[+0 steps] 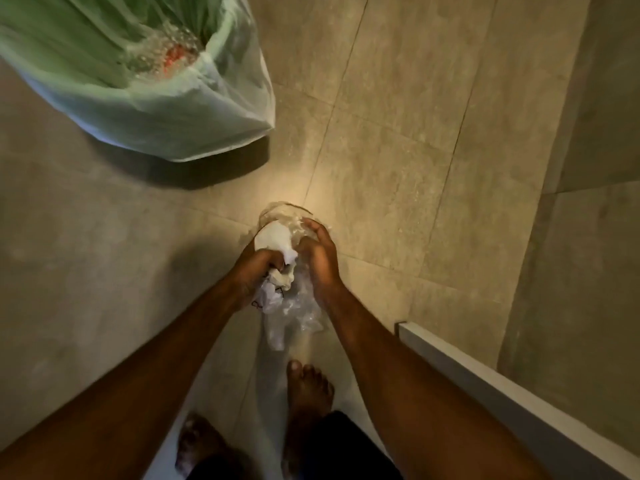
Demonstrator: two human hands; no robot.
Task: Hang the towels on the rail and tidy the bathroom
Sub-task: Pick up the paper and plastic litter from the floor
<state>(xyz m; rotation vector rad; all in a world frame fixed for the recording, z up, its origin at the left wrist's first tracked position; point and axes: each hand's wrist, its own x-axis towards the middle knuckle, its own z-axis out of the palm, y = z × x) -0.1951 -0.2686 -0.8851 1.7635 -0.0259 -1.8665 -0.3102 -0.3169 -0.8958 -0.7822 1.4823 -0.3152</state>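
Low over the tiled floor, both my hands are on a bundle of crumpled rubbish. My left hand (258,271) grips a wad of white paper (277,239), with more crumpled paper under the wrist. My right hand (317,254) curls round clear plastic wrap (301,306) that hangs down from the bundle towards my feet. No towel or rail is in view.
A bin lined with a pale green bag (166,112) stands at the upper left, with litter inside. My bare feet (306,386) are at the bottom. A white ledge (485,386) runs along the lower right, with a tiled wall (588,237) behind it.
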